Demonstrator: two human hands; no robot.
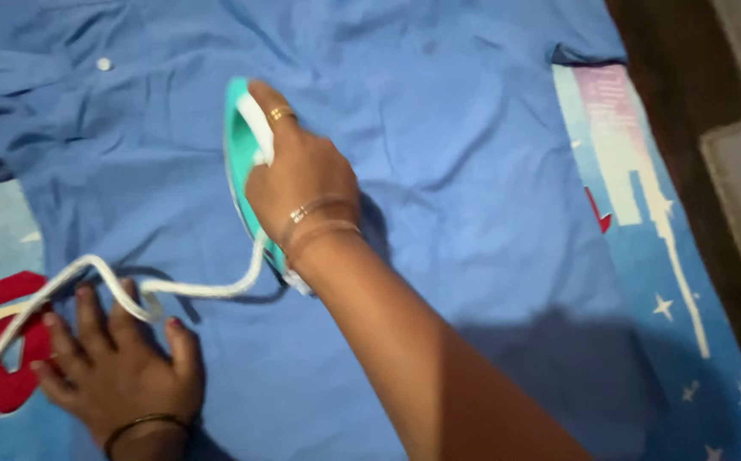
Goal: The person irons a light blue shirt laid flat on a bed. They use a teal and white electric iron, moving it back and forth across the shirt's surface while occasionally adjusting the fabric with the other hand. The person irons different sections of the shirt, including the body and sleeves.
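Right hand [298,175] closed around teal iron [238,154] on blue shirt [456,145]; left hand [114,367] open, flat, seemingly touching white cord [131,294].

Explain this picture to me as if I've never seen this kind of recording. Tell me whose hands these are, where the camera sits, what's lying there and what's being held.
There is no machine here. The one picture comes from a camera worn on a person's head, looking down, so both hands are that person's own.

A blue shirt lies spread out and creased; a white button shows near the top left. Under it is a printed sheet with stars and pale shapes on blue, and a red patch at the lower left.

The right hand grips the handle of a teal and white iron, which rests on the shirt. The iron's white cord trails left, out of view.

The left hand lies flat on the shirt, fingers spread, with the cord running over its fingertips. It holds nothing.

Along the right edge is dark floor.
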